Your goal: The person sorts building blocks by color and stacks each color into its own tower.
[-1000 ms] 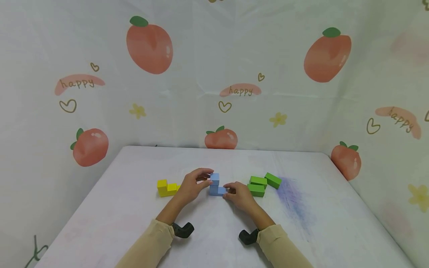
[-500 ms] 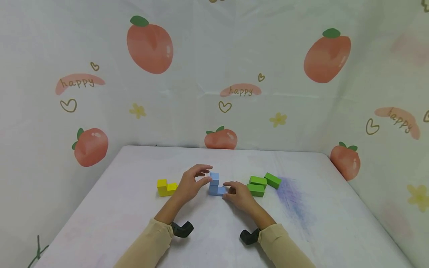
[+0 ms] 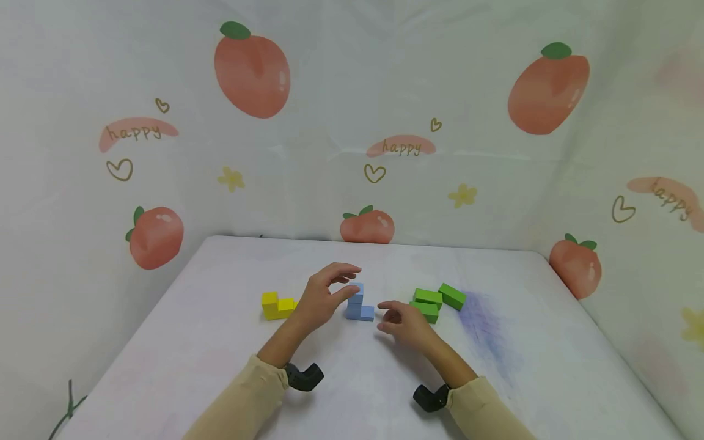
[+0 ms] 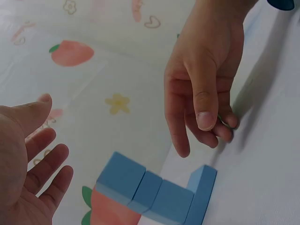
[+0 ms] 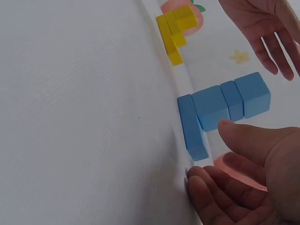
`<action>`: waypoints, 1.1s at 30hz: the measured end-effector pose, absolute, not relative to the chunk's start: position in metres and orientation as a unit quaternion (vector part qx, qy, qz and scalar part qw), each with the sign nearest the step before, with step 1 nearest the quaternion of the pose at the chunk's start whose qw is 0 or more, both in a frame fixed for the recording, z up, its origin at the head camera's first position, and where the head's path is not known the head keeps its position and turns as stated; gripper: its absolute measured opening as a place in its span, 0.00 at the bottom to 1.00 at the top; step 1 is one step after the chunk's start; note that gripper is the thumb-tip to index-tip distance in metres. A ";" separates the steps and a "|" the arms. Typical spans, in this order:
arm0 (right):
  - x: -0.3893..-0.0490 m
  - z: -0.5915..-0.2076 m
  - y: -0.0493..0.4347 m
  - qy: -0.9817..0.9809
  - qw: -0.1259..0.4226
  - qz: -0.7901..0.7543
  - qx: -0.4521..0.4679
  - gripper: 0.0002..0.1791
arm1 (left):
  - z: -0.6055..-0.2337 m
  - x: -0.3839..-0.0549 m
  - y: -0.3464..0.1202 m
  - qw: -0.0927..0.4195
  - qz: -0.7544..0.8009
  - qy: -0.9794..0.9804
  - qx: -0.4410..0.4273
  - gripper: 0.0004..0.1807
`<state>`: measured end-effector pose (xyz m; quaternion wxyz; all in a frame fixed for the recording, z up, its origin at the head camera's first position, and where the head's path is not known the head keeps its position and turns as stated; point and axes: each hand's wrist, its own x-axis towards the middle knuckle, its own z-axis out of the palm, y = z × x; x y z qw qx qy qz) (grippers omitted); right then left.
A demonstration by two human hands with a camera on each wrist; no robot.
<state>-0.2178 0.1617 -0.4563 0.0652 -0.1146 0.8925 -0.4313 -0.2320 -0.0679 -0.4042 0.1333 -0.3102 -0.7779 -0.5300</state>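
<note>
A stack of blue blocks (image 3: 354,310) stands near the middle of the table. In the right wrist view a long flat block (image 5: 192,126) forms its base, with a cube (image 5: 211,108), a thin block (image 5: 232,101) and another cube (image 5: 253,93) piled over one end. To the left of the stack my left hand (image 3: 324,297) hovers with fingers spread; in the left wrist view it is apart from the blocks. My right hand (image 3: 406,324) is just right of the base, fingers loosely bent and holding nothing, before the green blocks (image 3: 426,311).
Yellow blocks (image 3: 271,307) form a low stepped shape at the left, partly behind the left forearm. Two more green blocks (image 3: 429,297) lie behind the front one, the farthest set askew. A bluish stain (image 3: 486,330) marks the white table (image 3: 352,391). Behind hangs a printed cloth (image 3: 308,171).
My left hand has let go of the top blue cube, lifting slightly and its fingers spreading. The right hand has drawn back to the right from the base. The blue stack stays standing.
</note>
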 end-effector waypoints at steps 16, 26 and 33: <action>-0.182 -0.447 0.208 0.906 -0.016 -0.399 -0.141 0.16 | -0.401 -0.212 -0.022 0.104 -0.558 -0.742 -0.357 0.15; -0.169 -0.447 0.238 0.919 -0.023 -0.380 -0.100 0.14 | -0.423 -0.206 0.010 0.072 -0.574 -0.731 -0.360 0.15; -0.165 -0.449 0.258 0.926 -0.042 -0.365 -0.088 0.14 | -0.438 -0.202 0.029 0.039 -0.587 -0.739 -0.330 0.14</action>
